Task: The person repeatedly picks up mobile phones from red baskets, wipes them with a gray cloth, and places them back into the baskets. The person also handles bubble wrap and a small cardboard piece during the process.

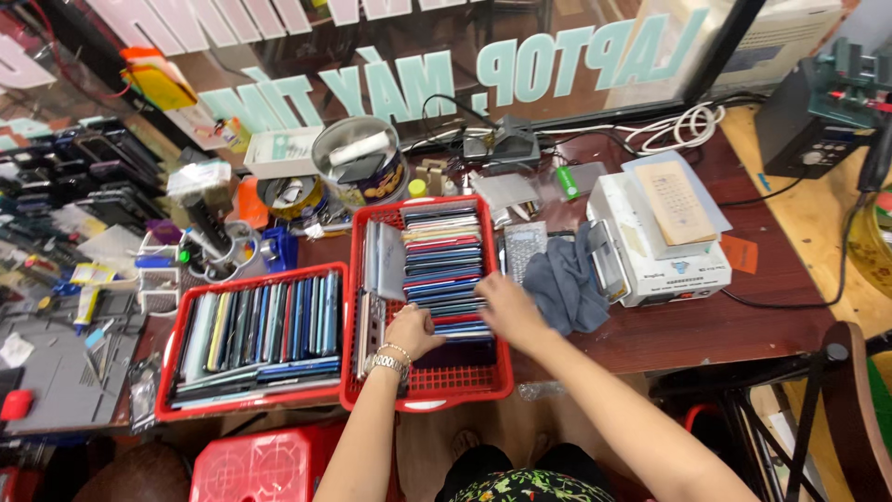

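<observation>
Cluttered repair-shop workbench [743,325] of dark red wood, set against a lettered glass front. My left hand [410,331] and my right hand [506,310] are both inside the red plastic basket [427,389] directly ahead of me. That basket holds a row of flat phone panels [444,260] stacked on edge, running away from my fingers toward the far rim. My right-hand fingers are curled over the nearest panels at their right edge; my left hand presses on the near end of the row, a beaded bracelet at its wrist. How tightly either hand grips I cannot tell. Left of my left hand sits a second red basket [251,400], also filled with panels. Just right of my right hand lies a grey cloth [565,288], and beyond it a white box-shaped machine [669,265].
</observation>
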